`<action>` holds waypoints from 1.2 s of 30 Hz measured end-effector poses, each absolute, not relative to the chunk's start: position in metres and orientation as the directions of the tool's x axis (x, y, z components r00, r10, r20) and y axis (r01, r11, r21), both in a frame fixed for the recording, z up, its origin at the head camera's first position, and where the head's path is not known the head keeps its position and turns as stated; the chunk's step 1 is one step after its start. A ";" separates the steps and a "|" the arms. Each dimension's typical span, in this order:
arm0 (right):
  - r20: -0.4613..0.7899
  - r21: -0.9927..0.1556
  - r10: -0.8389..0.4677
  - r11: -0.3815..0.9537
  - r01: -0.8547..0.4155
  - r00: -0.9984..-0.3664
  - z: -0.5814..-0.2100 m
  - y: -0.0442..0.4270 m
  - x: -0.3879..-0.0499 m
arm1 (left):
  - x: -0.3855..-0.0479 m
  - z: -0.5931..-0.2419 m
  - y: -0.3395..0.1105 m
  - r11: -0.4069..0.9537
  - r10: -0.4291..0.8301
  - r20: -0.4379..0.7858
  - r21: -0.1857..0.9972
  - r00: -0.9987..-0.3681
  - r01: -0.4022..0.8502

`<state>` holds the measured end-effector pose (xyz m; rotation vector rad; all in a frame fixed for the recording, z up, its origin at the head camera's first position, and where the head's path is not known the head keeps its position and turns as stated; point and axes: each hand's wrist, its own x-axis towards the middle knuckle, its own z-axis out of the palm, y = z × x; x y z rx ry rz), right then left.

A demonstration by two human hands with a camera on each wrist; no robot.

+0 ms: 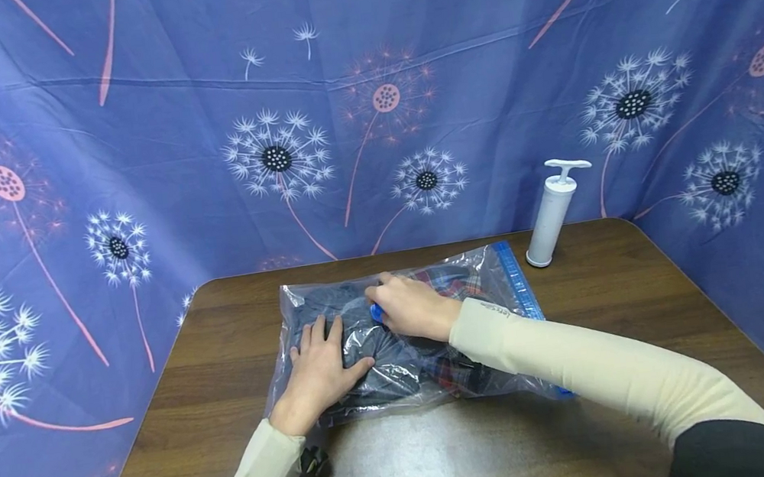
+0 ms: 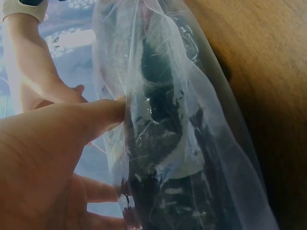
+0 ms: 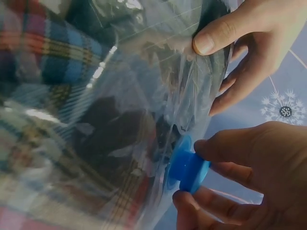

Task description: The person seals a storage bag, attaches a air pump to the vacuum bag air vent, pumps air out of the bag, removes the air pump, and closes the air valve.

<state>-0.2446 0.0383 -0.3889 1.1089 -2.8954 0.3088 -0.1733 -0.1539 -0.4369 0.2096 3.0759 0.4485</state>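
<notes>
A clear plastic vacuum storage bag lies flat on the table, with dark folded clothing and plaid cloth inside. On its upper face is a round blue valve cap, mostly covered by fingers in the head view. My right hand pinches that cap between thumb and fingers. To its left, my left hand rests on the bag with fingers spread. In the left wrist view the left thumb touches the plastic.
A white hand pump with a T-shaped handle stands upright at the back right of the wooden table. The bag's blue zip strip is on its right edge. Behind hangs a blue dandelion-print cloth.
</notes>
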 end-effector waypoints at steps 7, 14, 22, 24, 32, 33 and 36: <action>0.139 -0.196 -0.664 0.709 -0.677 -0.735 -0.381 0.054 -0.237 | -0.172 -0.438 -0.157 0.949 0.130 0.008 0.287 -0.991 0.127; 0.206 -0.204 -0.614 0.735 -0.647 -0.762 -0.369 0.107 -0.205 | -0.171 -0.439 -0.155 0.946 0.132 -0.033 0.301 -0.991 0.116; 0.297 -0.226 -0.490 0.798 -0.558 -0.820 -0.370 0.189 -0.178 | -0.168 -0.438 -0.156 0.942 0.130 -0.041 0.316 -0.991 0.110; 0.312 -0.238 -0.451 0.815 -0.529 -0.836 -0.371 0.207 -0.176 | -0.167 -0.439 -0.155 0.940 0.133 -0.045 0.321 -0.990 0.112; 0.293 -0.314 -0.285 0.873 -0.373 -0.913 -0.377 0.263 -0.179 | -0.167 -0.441 -0.155 0.934 0.142 -0.054 0.337 -0.988 0.116; 0.266 -0.327 -0.268 0.878 -0.348 -0.926 -0.379 0.270 -0.181 | -0.167 -0.441 -0.156 0.935 0.142 -0.057 0.336 -0.988 0.115; 0.182 -0.339 -0.233 0.897 -0.283 -0.955 -0.389 0.293 -0.193 | -0.168 -0.440 -0.157 0.936 0.142 -0.057 0.333 -0.988 0.116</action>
